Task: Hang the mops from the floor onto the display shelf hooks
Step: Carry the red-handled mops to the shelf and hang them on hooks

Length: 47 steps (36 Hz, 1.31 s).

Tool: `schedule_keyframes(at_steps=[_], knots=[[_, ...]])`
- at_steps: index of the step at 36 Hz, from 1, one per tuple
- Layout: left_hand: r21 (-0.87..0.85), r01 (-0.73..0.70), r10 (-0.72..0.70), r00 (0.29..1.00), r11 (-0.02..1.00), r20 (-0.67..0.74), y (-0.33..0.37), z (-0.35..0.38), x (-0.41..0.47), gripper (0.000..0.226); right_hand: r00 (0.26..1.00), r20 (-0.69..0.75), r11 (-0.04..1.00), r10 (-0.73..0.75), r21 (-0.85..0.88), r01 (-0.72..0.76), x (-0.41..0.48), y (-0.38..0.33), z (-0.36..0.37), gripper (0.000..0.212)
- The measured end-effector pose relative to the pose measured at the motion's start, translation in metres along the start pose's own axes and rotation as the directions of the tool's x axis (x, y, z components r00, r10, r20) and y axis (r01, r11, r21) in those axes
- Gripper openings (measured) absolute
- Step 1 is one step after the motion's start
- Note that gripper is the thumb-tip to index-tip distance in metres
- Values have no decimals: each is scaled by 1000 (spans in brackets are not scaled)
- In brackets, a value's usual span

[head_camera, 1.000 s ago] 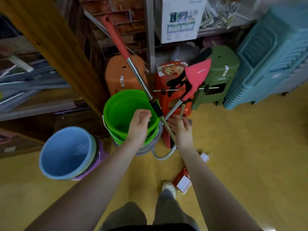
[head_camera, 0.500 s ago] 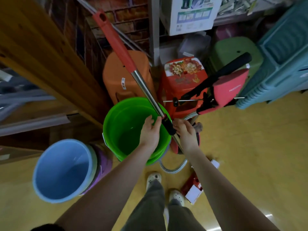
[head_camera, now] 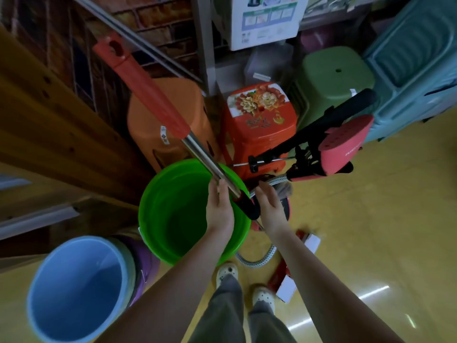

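Observation:
A mop (head_camera: 148, 87) with a red grip, a silver shaft and a black collar slants from the upper left down to my hands. My left hand (head_camera: 218, 209) lies on the shaft just above the collar, fingers straight along it. My right hand (head_camera: 270, 210) cups the collar from the other side. The mop's lower end is hidden under my right wrist. To the right, a second tool (head_camera: 346, 144) with a black handle and a pink-red flat head leans over the floor, untouched.
A green bucket (head_camera: 153, 194) stands right under my left hand, a blue bucket (head_camera: 74, 293) at lower left. Orange (head_camera: 158, 125), red (head_camera: 262, 120) and green (head_camera: 333, 75) stools crowd the back below a shelf post. Teal crates (head_camera: 415, 58) stand right, a wooden beam (head_camera: 49, 125) left. A hose (head_camera: 257, 261) and small boxes (head_camera: 286, 285) lie by my feet.
My left hand has gone from a fist over the bucket onto the shaft. The mop's red grip has come up towards the camera. The pink-headed tool has tipped to the right.

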<state>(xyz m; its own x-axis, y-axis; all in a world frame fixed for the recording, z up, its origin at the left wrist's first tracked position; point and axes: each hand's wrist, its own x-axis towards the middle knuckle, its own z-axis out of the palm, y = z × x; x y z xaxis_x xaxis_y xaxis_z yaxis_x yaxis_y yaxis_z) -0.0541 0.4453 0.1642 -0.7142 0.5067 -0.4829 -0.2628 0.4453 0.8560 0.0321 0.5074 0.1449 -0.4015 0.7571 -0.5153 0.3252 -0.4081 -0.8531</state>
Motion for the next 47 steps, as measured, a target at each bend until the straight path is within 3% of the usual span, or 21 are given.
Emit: schedule_keyframes(at_steps=[4, 8, 13, 16, 19, 28, 32, 42, 47], knots=[[-4, -14, 14, 1000, 1000, 10, 5, 3, -9, 75, 1000, 15, 999, 0, -33, 1, -3, 3, -2, 49], [54, -83, 79, 994, 995, 75, 16, 13, -28, 38, 999, 41, 996, -34, -75, 37, -12, 0, -9, 40], [139, -182, 170, 981, 974, 90, 20, 27, -53, 25, 994, 104, 992, -44, -114, 56, -25, 9, -32, 29], [151, -218, 207, 974, 964, 88, 21, 38, -70, 33, 988, 135, 991, -79, -93, 92, -38, 10, -51, 18], [185, -297, 288, 955, 937, 73, 17, 57, -96, 47, 984, 136, 989, -114, -83, 126, -55, 13, -79, 22], [172, -424, 420, 906, 889, 61, 12, 126, -194, 28, 970, 123, 977, -209, -17, 213, -112, 33, -173, 34], [176, -458, 447, 889, 871, 98, 7, 157, -235, 28, 967, 109, 973, -231, 27, 230, -139, 39, -215, 29], [202, -567, 553, 824, 798, 128, 2, 192, -309, 8, 960, 71, 957, -271, 127, 261, -197, 49, -264, 37], [158, -614, 614, 787, 773, 57, 20, 197, -339, 15, 944, 25, 938, -329, 128, 323, -223, 33, -272, 33]])
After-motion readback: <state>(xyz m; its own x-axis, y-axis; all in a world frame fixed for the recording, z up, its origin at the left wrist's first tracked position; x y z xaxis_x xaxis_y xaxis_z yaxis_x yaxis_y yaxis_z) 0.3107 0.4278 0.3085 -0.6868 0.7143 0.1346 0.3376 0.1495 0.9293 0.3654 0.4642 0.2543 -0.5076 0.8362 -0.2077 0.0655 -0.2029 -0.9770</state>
